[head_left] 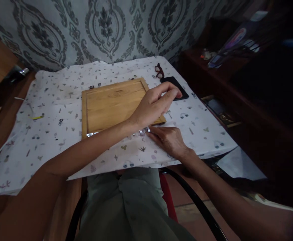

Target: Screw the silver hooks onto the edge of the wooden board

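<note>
A framed wooden panel, like a small cabinet door, lies flat on the cloth-covered table. Along its near edge is a shiny metal piece on the left, partly behind my left forearm. My right hand pinches another shiny metal piece, which looks like a hinge, at the panel's near right edge. Above the panel's right side hovers my left hand, its fingers curled toward the thumb. Whatever its fingertips hold, if anything, is too small to make out.
A black flat object and dark-framed glasses lie right of the panel. A yellow strip and white cable are on the left. Dark furniture stands to the right. A patterned curtain hangs behind the table.
</note>
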Motion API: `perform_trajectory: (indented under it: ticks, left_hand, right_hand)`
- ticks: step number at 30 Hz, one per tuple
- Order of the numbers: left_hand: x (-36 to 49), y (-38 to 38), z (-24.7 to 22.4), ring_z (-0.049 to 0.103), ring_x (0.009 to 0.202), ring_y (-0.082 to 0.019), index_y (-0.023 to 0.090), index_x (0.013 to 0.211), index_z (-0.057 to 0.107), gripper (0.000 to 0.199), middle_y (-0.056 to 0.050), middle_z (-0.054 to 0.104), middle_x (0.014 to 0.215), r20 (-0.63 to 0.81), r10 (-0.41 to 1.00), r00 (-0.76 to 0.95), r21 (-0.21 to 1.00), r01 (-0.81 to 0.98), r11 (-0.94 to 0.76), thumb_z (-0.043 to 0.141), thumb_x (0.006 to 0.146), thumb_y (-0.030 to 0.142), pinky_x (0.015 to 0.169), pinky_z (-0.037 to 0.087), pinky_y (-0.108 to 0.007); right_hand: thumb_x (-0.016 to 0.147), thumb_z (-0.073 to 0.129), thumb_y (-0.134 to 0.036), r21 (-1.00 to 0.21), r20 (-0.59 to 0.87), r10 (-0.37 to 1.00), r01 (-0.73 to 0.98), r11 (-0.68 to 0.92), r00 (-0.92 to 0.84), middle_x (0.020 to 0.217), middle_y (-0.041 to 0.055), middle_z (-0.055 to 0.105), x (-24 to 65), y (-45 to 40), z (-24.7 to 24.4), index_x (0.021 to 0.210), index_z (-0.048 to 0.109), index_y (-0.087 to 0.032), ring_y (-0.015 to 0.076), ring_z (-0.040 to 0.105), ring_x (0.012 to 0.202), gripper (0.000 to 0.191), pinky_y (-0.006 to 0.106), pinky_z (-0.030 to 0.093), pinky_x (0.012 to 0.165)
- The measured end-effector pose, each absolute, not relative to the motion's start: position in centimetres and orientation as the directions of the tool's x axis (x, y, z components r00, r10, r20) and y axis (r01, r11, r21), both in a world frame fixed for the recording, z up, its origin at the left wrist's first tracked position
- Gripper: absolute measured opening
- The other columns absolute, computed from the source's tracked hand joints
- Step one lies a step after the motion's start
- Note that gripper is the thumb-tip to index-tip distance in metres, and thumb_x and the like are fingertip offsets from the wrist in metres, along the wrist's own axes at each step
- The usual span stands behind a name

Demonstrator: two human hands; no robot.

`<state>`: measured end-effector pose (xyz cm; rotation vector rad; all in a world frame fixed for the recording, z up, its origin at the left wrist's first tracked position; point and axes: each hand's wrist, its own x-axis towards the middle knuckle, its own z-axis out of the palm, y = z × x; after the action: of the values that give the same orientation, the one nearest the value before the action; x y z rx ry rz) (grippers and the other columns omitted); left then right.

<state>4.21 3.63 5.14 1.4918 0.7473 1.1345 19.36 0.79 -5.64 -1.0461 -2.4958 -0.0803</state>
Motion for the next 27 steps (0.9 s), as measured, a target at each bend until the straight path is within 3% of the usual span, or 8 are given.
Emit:
perform_trajectory:
  ticks: [9,18,23,27]
  left_hand:
    - [4.2,3.0,6.0,0.037,0.056,-0.005,0.018,0.079,0.05,0.021,0.006,0.038,0.061,0.271,0.94,0.207,0.956,-0.17,-0.238,0.05,0.1,0.016,0.054,0.032,-0.019]
    - [4.9,3.2,5.7,0.033,0.052,-0.008,0.02,0.072,0.052,0.046,0.005,0.033,0.053,0.219,0.936,0.275,0.974,-0.112,-0.195,0.044,0.096,0.059,0.054,0.031,-0.027]
    - [4.6,3.8,5.6,0.028,0.049,-0.007,0.021,0.073,0.052,0.049,0.006,0.032,0.05,0.25,0.904,0.346,0.964,-0.17,-0.202,0.042,0.093,0.065,0.052,0.026,-0.028]
    - [4.5,3.9,5.7,0.032,0.053,-0.008,0.02,0.072,0.049,0.042,0.005,0.034,0.053,0.242,0.932,0.27,0.966,-0.151,-0.207,0.05,0.092,0.057,0.054,0.029,-0.027]
  right_hand:
    - [0.104,0.038,-0.042,-0.095,0.432,0.647,0.681,0.726,-0.629,0.074,0.004,0.077,19.3,0.7,-5.5,0.112,0.072,-0.017,0.0153,0.067,0.057,0.043,0.028,0.038,0.054]
    - [0.103,0.039,-0.044,-0.141,0.405,0.683,0.697,0.703,-0.607,0.074,0.0048,0.077,19.3,0.7,-5.7,0.109,0.074,-0.019,0.0163,0.067,0.06,0.043,0.028,0.04,0.054]
    - [0.103,0.042,-0.041,-0.114,0.414,0.67,0.695,0.71,-0.617,0.079,0.0051,0.078,19.3,0.8,-5.8,0.113,0.074,-0.018,0.0162,0.069,0.061,0.041,0.028,0.041,0.056]
    - [0.104,0.039,-0.043,-0.096,0.404,0.673,0.703,0.705,-0.62,0.076,0.0048,0.077,19.3,0.8,-5.7,0.114,0.073,-0.018,0.0155,0.067,0.059,0.044,0.027,0.039,0.054]
